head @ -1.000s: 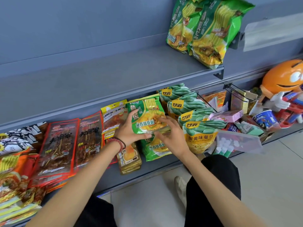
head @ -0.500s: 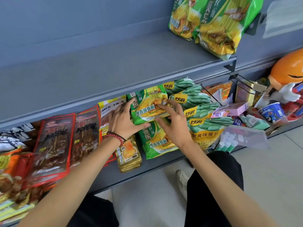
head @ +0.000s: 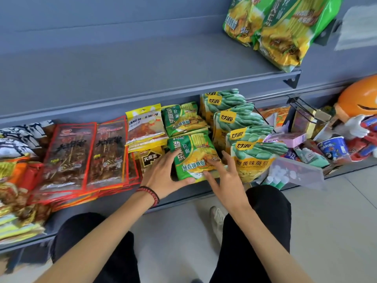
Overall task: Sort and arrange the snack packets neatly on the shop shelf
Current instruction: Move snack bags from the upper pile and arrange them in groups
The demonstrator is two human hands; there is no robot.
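Two green noodle snack packets lie one behind the other on the lower grey shelf (head: 122, 198). Both hands are on the front packet (head: 193, 158). My left hand (head: 163, 172), with a red bead bracelet on its wrist, holds the packet's left edge, thumb under the bottom edge. My right hand (head: 226, 176) pinches the lower right corner between index finger and thumb, with the other fingers spread. The rear green packet (head: 183, 119) leans against the shelf back, and neither hand touches it.
Right of the green packets stands a row of green-and-yellow bean bags (head: 244, 139). To the left are yellow packets (head: 144, 127) and red skewer packets (head: 89, 152). Large green bags (head: 281, 31) sit on the upper shelf. An orange figure (head: 359, 99) and small items crowd the far right.
Both hands let go of the rear green packet, which now rests at the shelf back. They came forward and down onto the front green packet.
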